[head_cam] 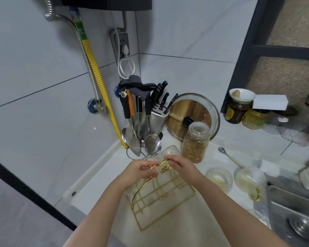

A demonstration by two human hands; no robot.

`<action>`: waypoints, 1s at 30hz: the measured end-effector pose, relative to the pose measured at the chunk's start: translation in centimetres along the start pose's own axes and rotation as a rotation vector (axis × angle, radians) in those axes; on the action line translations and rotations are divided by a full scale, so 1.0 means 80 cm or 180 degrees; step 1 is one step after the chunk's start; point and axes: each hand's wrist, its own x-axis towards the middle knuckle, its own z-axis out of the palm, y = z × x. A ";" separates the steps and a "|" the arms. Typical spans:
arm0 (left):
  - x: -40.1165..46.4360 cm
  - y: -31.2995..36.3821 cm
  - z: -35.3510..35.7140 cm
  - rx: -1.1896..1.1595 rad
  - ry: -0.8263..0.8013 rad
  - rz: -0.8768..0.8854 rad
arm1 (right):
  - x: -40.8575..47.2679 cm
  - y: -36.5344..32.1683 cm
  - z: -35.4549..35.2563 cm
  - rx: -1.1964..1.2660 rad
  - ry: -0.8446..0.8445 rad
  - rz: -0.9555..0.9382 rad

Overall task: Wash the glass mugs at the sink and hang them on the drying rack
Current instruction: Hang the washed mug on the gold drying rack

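Observation:
A gold wire drying rack (157, 202) stands on the white counter in front of me. My left hand (141, 171) grips the top of its arched handle. My right hand (181, 165) pinches the same top loop from the right side. A glass mug with a gold handle (253, 186) stands to the right, beside the steel sink (292, 218). Two shallow glass dishes (219, 178) sit between the rack and the sink; a long spoon (229, 157) leans in the right one. Clear glass shows faintly under the rack's hooks; I cannot tell what it is.
A utensil stand (139, 122) and knife block (159, 107) fill the back corner. A glass pot lid (194, 116) and a filled jar (195, 141) stand behind the rack. More jars (237, 109) sit on the window ledge at right. The counter's left edge drops to the floor.

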 end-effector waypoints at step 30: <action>0.020 -0.005 0.003 -0.0602 0.0566 0.0067 | -0.020 0.000 0.032 0.0452 0.0916 0.0323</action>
